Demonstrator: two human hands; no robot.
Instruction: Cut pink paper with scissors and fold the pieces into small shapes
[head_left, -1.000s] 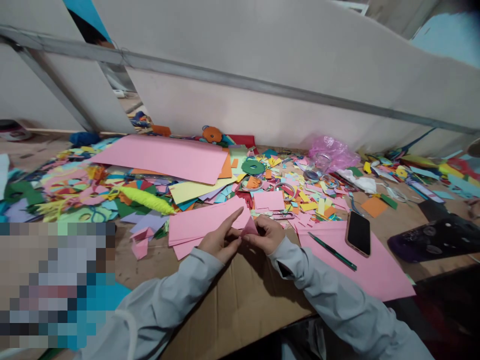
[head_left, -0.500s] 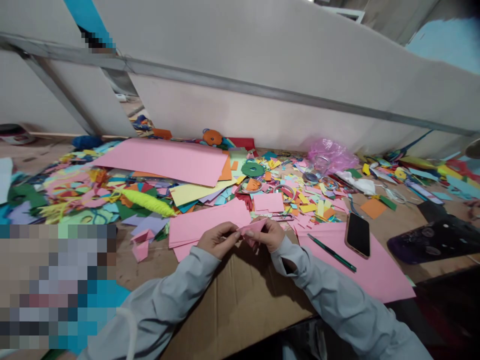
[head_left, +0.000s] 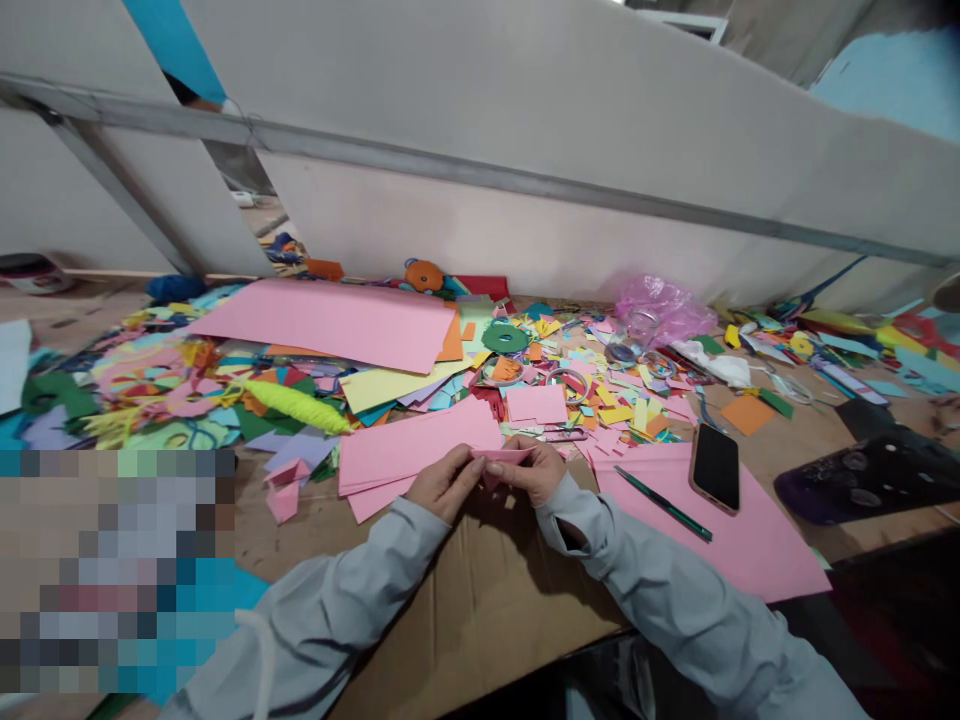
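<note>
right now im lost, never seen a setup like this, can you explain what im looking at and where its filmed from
There is no machine here: these are a person's two bare hands, in grey sleeves. All the pictures come from one camera worn on the head, looking forward and down.

The left hand and right hand meet in the middle, fingertips pinching a small piece of pink paper. Its exact shape is partly hidden by the fingers.

Beneath them is brown cardboard. To the right, a dark green pen lies on a pink sheet, with a phone beside it. Farther back are a larger pink sheet, bright yellow yarn and many coloured paper scraps. The lower-left patch is pixelated, so I can't read it.
</note>
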